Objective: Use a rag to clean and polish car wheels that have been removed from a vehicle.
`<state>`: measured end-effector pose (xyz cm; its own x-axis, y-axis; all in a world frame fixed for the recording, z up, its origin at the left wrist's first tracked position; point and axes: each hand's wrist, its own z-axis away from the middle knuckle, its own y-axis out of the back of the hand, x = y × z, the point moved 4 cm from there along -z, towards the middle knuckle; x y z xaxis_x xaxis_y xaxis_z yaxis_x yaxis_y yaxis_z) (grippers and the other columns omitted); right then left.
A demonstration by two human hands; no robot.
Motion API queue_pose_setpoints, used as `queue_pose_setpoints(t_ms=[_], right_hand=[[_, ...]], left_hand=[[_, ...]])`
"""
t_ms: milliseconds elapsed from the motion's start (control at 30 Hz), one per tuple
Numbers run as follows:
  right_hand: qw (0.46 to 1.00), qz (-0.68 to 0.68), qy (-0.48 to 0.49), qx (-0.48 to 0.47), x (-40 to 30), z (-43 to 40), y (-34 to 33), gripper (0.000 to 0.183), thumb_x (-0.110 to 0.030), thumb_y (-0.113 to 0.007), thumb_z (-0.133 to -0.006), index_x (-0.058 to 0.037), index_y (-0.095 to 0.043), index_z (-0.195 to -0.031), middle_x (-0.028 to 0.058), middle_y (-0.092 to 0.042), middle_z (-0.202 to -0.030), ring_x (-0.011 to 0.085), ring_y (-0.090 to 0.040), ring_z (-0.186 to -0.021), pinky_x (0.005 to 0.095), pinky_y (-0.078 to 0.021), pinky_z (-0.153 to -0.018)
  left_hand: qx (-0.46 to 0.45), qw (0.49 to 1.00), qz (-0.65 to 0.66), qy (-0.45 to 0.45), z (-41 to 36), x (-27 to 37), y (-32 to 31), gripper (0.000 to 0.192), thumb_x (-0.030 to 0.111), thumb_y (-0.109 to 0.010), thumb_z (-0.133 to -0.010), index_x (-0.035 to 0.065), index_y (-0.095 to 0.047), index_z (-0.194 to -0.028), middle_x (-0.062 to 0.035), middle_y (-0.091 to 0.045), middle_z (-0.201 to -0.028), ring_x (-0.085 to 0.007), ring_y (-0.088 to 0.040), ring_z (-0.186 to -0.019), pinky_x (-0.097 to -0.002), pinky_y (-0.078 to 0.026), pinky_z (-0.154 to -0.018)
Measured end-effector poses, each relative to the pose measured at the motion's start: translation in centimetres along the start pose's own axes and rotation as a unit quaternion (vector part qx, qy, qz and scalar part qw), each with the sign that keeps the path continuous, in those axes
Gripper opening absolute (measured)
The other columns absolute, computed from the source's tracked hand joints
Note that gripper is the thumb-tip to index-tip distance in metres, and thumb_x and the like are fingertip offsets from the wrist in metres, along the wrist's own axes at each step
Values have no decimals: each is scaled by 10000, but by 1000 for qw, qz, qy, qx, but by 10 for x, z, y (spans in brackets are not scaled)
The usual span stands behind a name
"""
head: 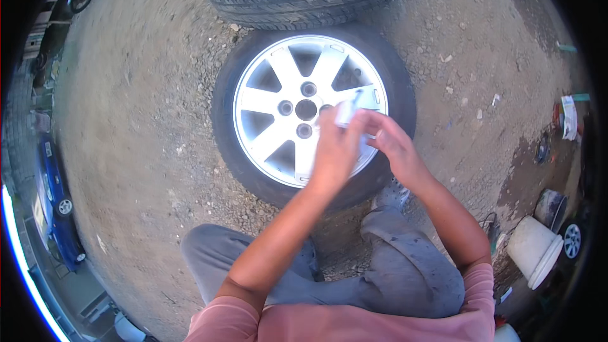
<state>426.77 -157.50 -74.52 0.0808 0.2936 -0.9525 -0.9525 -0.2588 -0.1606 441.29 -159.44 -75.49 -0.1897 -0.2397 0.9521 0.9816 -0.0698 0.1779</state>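
An alloy car wheel (281, 138) with a silver spoked rim and a black tire (228, 152) lies flat on the ground before me. Over the right part of its rim, my left hand (338, 140) grips a small white object (346, 113), blurred by motion; whether it is paper, cloth or a strip of tape cannot be told. My right hand (393, 147) is close beside it, fingers curled toward the left fingertips. The blur hides whether those fingers also hold the white object. Part of the rim's right side is hidden behind both hands.
A second tire with a silver rim (304, 2) lies just beyond the wheel. On the right are a white bucket (532, 249), a dark container (551, 209) and another wheel (572, 241). A blue car (57, 204) stands far left. Gravelly dirt ground (142, 104) surrounds everything.
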Motion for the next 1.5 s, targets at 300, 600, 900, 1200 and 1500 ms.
queue_pose_setpoints(t_ms=[300, 600, 900, 1200, 1500], right_hand=[[974, -165, -23, 153, 3, -27, 29, 347, -230, -499, -1013, 28, -544, -1241, 100, -628, -1167, 151, -606, -1053, 312, -458, -929], [987, 101, 52, 116, -9, -49, 11, 274, -188, -599, -956, 13, -569, -1141, 55, -587, -1098, 123, -560, -987, 277, -446, -887], [983, 144, 13, 117, -4, -129, 70, 289, -238, -645, -933, -6, -589, -1095, 38, -634, -987, 105, -574, -897, 264, -460, -801], [968, 220, 102, 66, -22, -254, 130, 358, -305, -638, -934, -4, -571, -1118, 51, -624, -988, 115, -568, -916, 281, -455, -823], [981, 170, 85, 28, -10, -299, 109, 376, -284, -631, -941, -9, -575, -1192, 39, -642, -1025, 96, -583, -919, 257, -463, -834]], left_hand=[[0, 999, 23, -22, 17, 8, -8, 356, 122, -573, -943, -21, -532, -1266, -129, -527, -1157, -169, -562, -986, -282, -488, -803], [28, 991, 129, -12, -18, 3, -5, 288, 110, -608, -882, -8, -600, -1145, -163, -601, -1009, -246, -597, -924, -333, -486, -763], [249, 863, -316, -306, -148, 37, 105, 889, 428, -796, -749, -24, -387, -1397, -310, -299, -1465, -489, -244, -1375, -528, -270, -1122], [318, 846, -340, -259, -243, 32, 103, 1160, 580, -748, -734, 26, -110, -1528, -324, -49, -1552, -494, -38, -1437, -575, -72, -1161], [267, 863, -346, -254, -301, 12, 99, 854, 575, -535, -906, -14, -282, -1471, -313, -213, -1518, -443, -132, -1436, -491, -126, -1173]])
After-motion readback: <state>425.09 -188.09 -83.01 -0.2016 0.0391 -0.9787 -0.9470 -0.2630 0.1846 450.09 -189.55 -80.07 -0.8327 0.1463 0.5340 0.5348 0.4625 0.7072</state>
